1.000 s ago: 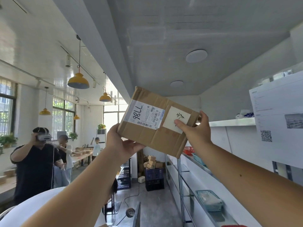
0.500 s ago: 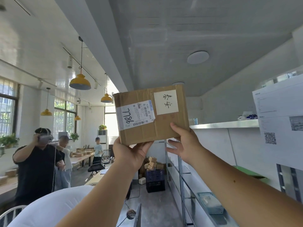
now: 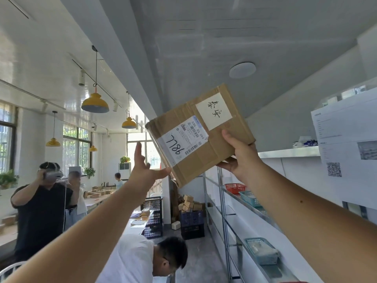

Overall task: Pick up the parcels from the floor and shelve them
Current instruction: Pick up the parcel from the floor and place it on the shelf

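A flat brown cardboard parcel (image 3: 204, 160) is held high in front of me, tilted, with a printed label marked 7786 and a white handwritten sticker facing me. My right hand (image 3: 240, 158) grips its lower right edge, thumb on the front face and fingers behind. My left hand (image 3: 142, 168) is raised beside the parcel's lower left corner with its fingers spread; only the thumb touches the box edge. The white top shelf (image 3: 289, 152) runs along the right, just past the parcel.
A metal rack (image 3: 222, 201) below the top shelf holds a red basket (image 3: 234, 187) and blue baskets (image 3: 250, 198). A person in white (image 3: 142, 260) bends right below my arms. Another person in black (image 3: 40, 211) stands at left. Crates with boxes (image 3: 191, 223) sit down the aisle.
The parcel has turned clockwise and shifted right toward the shelf. My right hand has taken hold of its edge, and my left hand has opened off its underside. A bent-over person came into view below.
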`<state>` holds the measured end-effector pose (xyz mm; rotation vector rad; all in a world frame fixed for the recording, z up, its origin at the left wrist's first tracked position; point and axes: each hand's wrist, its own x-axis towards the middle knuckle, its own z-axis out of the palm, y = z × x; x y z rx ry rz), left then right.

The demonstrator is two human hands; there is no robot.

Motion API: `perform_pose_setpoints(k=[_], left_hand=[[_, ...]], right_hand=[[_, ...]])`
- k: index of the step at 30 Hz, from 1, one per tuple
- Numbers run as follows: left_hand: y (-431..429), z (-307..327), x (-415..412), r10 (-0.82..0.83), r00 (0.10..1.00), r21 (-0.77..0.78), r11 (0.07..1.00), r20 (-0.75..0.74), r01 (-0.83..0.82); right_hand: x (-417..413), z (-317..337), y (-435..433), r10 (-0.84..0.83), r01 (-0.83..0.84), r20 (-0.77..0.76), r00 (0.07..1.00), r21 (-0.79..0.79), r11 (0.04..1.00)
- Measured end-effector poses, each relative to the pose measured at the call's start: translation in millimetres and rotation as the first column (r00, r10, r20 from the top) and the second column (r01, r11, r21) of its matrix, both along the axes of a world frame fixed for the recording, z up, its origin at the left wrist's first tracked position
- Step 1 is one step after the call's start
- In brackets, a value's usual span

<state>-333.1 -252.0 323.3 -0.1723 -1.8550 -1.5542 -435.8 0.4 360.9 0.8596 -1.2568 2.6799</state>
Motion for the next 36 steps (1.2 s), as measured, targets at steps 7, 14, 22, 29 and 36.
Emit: perform_pose_setpoints(k=[7, 14, 22, 29, 36], left_hand=[[-8.4, 11.2, 4.5, 0.155, 0.958, -0.468, 0.847, -0.241, -0.254], [-17.0, 0.8, 0.8, 0.142, 0.970, -0.517, 0.826, -0.196, -0.225], [-15.9, -9.4, -6.7, -0.040, 0.996, -0.405, 0.914, -0.075, 0.006], [-14.5, -18.0, -6.0, -0.050, 0.998, -0.229, 0.972, 0.031, 0.056], [-1.6, -11.1, -8.0, 0.067, 0.997, -0.091, 0.994, 0.037, -0.063]], right_hand=[[0.0, 4.3, 2.2, -0.028, 0.031, -0.024, 0.999, 0.090, 0.995], [-2.1, 8.2, -3.9, -0.079, 0.085, -0.098, 0.992, 0.064, 0.994], [-9.0, 4.3, -9.8, -0.178, 0.198, -0.138, 0.974, 0.150, 0.969], [-8.6, 4.5, -14.8, -0.210, 0.242, -0.174, 0.962, 0.190, 0.952], [-6.6, 10.1, -10.1, 0.024, 0.009, -0.131, 0.991, 0.247, 0.969]])
